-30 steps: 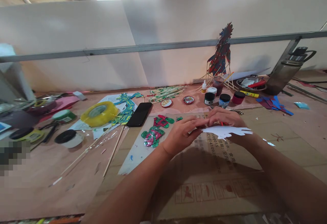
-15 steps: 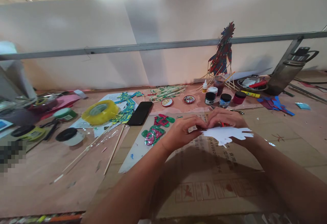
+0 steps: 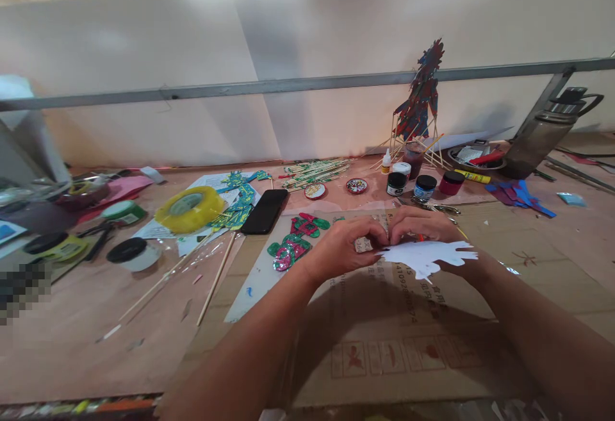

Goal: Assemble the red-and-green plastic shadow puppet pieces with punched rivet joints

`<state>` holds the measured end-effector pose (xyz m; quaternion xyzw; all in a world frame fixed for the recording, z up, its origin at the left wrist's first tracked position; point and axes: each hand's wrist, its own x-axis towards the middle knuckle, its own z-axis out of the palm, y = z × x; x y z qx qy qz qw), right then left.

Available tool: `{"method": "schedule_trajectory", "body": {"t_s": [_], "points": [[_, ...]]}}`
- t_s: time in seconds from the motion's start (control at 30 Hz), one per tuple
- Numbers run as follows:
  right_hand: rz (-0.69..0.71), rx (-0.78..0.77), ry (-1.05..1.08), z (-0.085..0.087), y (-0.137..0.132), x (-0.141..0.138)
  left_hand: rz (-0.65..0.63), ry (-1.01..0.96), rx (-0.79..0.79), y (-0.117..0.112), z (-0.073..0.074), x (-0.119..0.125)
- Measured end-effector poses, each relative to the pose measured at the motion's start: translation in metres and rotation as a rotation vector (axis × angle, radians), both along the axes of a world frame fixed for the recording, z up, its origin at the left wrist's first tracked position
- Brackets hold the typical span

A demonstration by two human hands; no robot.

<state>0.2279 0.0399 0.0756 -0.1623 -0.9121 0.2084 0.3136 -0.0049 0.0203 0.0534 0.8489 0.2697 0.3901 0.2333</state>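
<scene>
Both hands meet over a cardboard sheet (image 3: 375,325). Pinched between them is a white paper cutout (image 3: 425,257) with a jagged edge. My left hand (image 3: 348,241) has thumb and fingertips closed on the cutout's left end. My right hand (image 3: 423,225) curls over its upper edge, its fingertips close to those of the left. A small orange-red bit shows under the right fingers; what it belongs to is hidden. Left of the hands, green and pink glittery painted cutouts (image 3: 291,251) lie on a pale sheet.
A black phone (image 3: 264,211), yellow tape roll (image 3: 189,209) and wooden sticks (image 3: 216,280) lie to the left. Paint jars (image 3: 424,188), scissors (image 3: 439,208), a red-blue figure on sticks (image 3: 420,97) and a bottle (image 3: 545,132) stand or lie behind and right.
The white cutout has tilted and shifted slightly in my fingers. A thin yellow tip now shows beside my right hand. The hands stay together in nearly the same place.
</scene>
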Motion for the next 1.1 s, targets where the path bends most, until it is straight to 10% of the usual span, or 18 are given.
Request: {"method": "schedule_trajectory", "body": {"t_s": [1.1], "points": [[-0.008,0.037,0.086,-0.0048,-0.0026,-0.0048,-0.083,-0.134,0.017,0.0023,-0.0041,0.0]]}}
